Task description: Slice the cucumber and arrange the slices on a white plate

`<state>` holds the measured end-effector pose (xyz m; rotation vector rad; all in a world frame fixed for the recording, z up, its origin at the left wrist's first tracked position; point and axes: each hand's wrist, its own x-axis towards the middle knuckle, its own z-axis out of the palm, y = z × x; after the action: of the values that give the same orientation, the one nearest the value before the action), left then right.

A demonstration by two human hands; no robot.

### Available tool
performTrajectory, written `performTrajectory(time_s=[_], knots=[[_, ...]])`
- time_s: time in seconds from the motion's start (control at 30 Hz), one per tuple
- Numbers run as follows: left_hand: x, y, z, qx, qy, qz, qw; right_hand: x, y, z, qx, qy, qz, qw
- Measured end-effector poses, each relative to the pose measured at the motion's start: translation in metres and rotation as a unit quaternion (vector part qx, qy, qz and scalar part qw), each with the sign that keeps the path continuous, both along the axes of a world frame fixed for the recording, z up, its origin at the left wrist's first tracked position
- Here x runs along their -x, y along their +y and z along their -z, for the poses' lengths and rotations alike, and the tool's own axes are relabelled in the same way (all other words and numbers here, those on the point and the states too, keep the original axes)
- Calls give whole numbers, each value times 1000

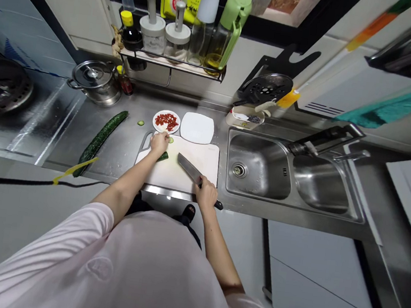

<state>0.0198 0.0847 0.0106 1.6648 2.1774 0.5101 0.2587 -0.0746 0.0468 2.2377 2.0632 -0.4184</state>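
A white cutting board [199, 160] lies on the steel counter in front of me. My left hand [159, 143] rests curled at the board's far left corner, on or beside a short piece of cucumber [162, 157], with a thin cucumber slice [171, 140] next to its fingers. My right hand [206, 193] is closed round the black handle of a kitchen knife [188, 168]. The blade lies low over the board and points toward the cucumber piece.
A long whole cucumber [99, 140] lies on the counter at left, one slice [141, 123] near it. Behind the board stand a plate of chopped red chilli [166, 121] and an empty white plate [197, 128]. A double sink [259, 168] is right, a pot [93, 80] back left.
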Motion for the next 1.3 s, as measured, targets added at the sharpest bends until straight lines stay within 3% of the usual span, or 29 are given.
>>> performTrajectory(time_s=[0.23,0.57,0.83,1.1,1.3], knots=[[3,3,8,-6,32,20,999,0,1,3,-7,14,-3,1000],[0,2,4,6,70,36,997,1,2,-1,4,10,-1,1000],[1,1,0,5,24,33,999,1,1,1,-10,23,2,1000],[11,-38,-12,-50,-24,20,998,-2,0,4,-32,40,4,999],[28,-72,-12,-87,-36,48,994,0,3,5,-61,60,0,996]])
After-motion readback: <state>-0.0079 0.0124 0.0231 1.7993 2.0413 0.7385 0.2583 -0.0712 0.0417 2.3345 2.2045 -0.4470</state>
